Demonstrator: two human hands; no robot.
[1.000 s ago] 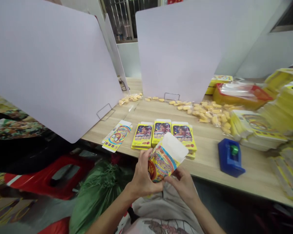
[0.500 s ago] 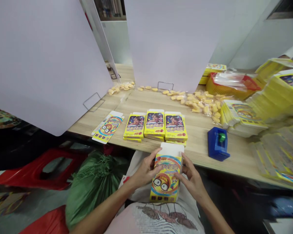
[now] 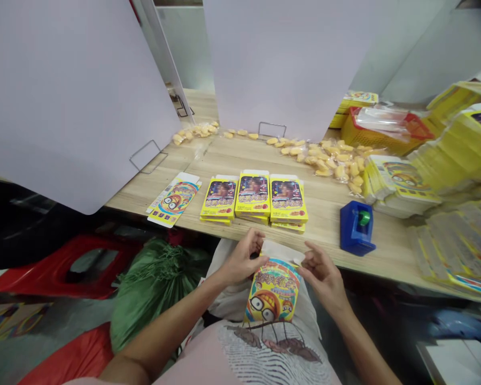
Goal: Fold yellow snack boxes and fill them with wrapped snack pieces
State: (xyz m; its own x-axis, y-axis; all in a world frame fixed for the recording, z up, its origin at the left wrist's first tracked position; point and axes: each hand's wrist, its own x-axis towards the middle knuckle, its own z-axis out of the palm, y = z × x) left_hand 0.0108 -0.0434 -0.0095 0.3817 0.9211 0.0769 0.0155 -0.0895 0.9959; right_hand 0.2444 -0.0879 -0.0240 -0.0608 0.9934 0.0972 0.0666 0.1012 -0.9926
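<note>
A yellow printed carton (image 3: 272, 295) stands on my lap, just below the table edge, with a cartoon face on its front. Its white top flap (image 3: 279, 250) sticks up between my hands. My left hand (image 3: 240, 259) pinches the flap's left edge. My right hand (image 3: 323, 278) has its fingertips at the flap's right corner, with the fingers spread. Three stacks of flat yellow cartons (image 3: 253, 195) lie on the wooden table (image 3: 324, 227) just beyond my hands. A single unfolded carton blank (image 3: 173, 200) lies to their left.
A blue block with a green roll (image 3: 356, 229) stands right of the stacks. Piles of yellow cartons (image 3: 404, 182) fill the right side. Loose yellow pieces (image 3: 328, 160) lie behind, near white dividers (image 3: 288, 64) and a red basket (image 3: 379, 133). A green bag (image 3: 156, 294) and red stool (image 3: 88, 267) sit below left.
The carton has gone from tilted in my hands to upright on my lap. My hands have moved from its sides up to the white flap.
</note>
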